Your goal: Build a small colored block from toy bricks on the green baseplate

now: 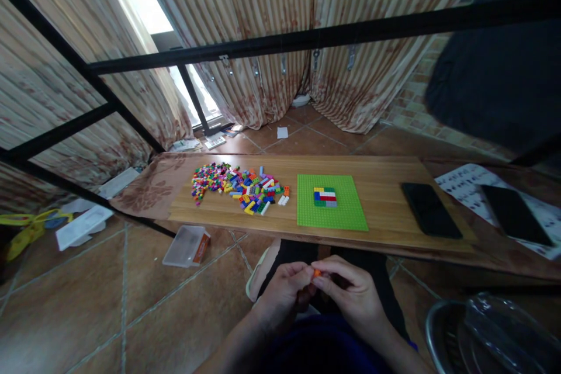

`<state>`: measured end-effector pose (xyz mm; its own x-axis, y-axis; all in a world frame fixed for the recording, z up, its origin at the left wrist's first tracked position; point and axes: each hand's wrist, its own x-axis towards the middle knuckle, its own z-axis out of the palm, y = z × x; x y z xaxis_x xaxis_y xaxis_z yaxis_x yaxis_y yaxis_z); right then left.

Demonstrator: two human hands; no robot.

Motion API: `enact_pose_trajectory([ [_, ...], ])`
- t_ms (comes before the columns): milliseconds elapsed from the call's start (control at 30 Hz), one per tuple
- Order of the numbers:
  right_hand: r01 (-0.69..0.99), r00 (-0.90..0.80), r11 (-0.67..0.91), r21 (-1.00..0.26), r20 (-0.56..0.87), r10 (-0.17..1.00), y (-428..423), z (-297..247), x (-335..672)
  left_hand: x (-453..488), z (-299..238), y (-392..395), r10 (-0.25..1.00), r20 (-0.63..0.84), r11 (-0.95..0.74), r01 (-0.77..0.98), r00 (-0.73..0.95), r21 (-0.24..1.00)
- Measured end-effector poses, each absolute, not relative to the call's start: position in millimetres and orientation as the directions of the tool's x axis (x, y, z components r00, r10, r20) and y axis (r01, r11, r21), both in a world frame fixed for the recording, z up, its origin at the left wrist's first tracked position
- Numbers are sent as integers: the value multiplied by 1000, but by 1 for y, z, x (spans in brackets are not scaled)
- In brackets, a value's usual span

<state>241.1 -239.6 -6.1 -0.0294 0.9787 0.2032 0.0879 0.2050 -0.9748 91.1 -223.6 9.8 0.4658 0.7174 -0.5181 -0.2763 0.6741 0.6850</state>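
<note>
Over my lap, in front of the table's near edge, my left hand [291, 283] and my right hand [344, 283] meet fingertip to fingertip. Both pinch a small orange toy brick [316, 273], which the fingers mostly cover. On the table beyond them lies a green baseplate [333, 219]. A flat block of bricks [325, 197] in yellow, green, blue, white, red and grey sits near its middle. Left of the baseplate is a loose pile of mixed bricks [256, 187], with a heap of smaller colourful pieces [213, 178] farther left.
A black phone [430, 210] lies on the wooden table [381, 187], right of the baseplate. Another dark device [515, 214] rests on a printed sheet [464, 178]. A clear plastic box [186, 246] is on the floor at left. A black metal bar [280, 44] crosses beyond the table.
</note>
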Motion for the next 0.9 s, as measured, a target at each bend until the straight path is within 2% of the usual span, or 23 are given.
enact_pose_trajectory([
  [433, 128, -3, 321, -938, 323, 946, -241, 0, 239, 94, 9, -226, 715, -497, 689, -374, 493, 621],
  [900, 45, -19, 172, -984, 171, 985, -240, 0, 240, 92, 5, -228, 687, -512, 714, -350, 516, 606],
])
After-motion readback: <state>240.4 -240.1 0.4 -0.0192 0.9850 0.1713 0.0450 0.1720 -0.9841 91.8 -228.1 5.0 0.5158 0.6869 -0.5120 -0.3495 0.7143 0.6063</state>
